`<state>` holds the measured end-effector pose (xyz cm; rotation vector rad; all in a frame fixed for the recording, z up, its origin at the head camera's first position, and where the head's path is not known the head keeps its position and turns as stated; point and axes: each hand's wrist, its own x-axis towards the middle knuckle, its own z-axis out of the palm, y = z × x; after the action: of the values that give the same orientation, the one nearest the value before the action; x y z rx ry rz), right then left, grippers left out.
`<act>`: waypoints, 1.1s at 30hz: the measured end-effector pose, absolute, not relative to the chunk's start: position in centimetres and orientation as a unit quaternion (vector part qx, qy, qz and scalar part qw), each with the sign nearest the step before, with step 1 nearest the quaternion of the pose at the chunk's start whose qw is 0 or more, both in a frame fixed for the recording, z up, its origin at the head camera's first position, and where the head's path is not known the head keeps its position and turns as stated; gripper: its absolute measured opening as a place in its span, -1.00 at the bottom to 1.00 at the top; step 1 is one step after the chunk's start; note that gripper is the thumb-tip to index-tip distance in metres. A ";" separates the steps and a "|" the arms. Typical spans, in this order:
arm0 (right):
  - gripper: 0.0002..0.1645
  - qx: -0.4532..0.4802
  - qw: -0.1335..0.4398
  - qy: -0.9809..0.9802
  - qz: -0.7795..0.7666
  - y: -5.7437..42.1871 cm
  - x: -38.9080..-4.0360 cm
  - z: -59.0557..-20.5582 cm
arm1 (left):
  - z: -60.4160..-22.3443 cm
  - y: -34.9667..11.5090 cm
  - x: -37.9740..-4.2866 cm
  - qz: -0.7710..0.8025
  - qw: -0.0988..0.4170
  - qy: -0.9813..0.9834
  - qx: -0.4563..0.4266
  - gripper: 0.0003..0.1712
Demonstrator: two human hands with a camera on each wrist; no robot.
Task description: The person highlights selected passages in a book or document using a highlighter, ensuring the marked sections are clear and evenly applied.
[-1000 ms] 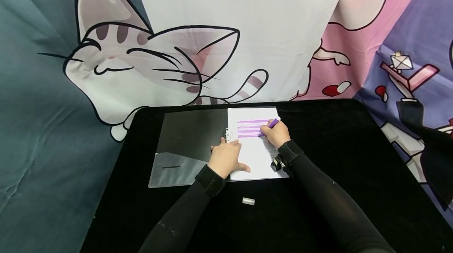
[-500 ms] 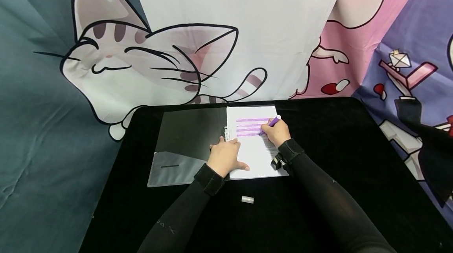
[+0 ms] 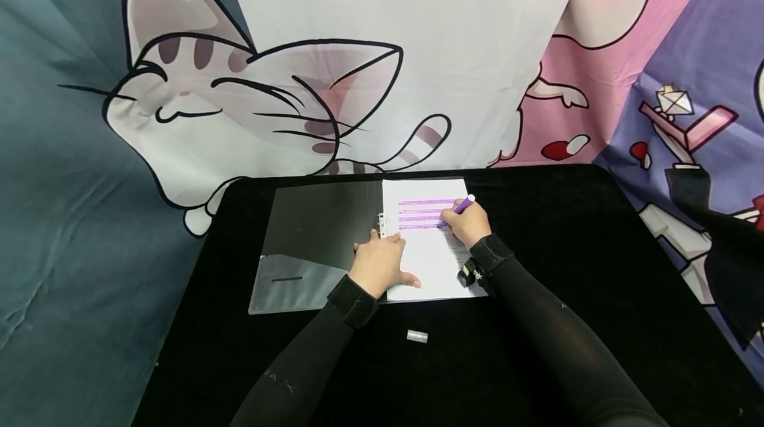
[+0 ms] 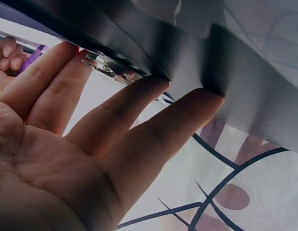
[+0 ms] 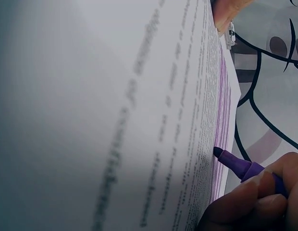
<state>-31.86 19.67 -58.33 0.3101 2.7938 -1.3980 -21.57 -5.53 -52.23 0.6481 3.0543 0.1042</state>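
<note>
A purple marker [image 3: 464, 204] is pinched in my right hand [image 3: 470, 225]. Its dark tip [image 5: 217, 152] is at the printed sheet of paper [image 3: 426, 271], at the right end of the lowest purple line. Several purple stripes [image 3: 424, 211] run across the upper text. My left hand [image 3: 379, 264] rests with spread fingers over the inner edge of the sheet and the folder's fold, the thumb on the paper. A metal clip [image 3: 382, 225] shows just beyond its fingertips. The dark folder [image 3: 325, 215] lies opened flat beneath the paper.
A small, pale marker cap [image 3: 417, 336] lies on the black tabletop [image 3: 573, 241], nearer the person than the folder. On the folder's left cover is a translucent pocket [image 3: 298, 291]. Behind the table hangs a cloth with a cartoon cat [image 3: 197, 115].
The marker tip has crept slightly right along the lowest purple line since one second ago. The left hand keeps its place on the paper. The head view has shifted a little.
</note>
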 end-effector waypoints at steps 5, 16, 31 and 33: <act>-0.58 0.092 -0.008 0.897 -0.431 20.2 -32.3 -59.2 | -52.7 -5.5 -21.7 0.034 0.000 0.977 0.209 0.15; -0.63 0.097 0.014 0.902 -0.421 21.5 -33.6 -60.6 | -52.3 -5.5 -21.7 0.028 0.020 0.978 0.206 0.15; -0.59 0.096 0.010 0.894 -0.437 22.1 -33.6 -61.0 | -52.4 -5.5 -21.7 0.028 0.016 0.978 0.207 0.16; -0.59 0.097 0.011 0.895 -0.436 22.0 -33.6 -60.9 | -52.4 -5.5 -21.6 0.030 0.016 0.978 0.208 0.16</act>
<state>-33.55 22.05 -60.85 0.3040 2.7912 -1.3604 -21.63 -5.52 -52.38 0.6454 3.0399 0.0925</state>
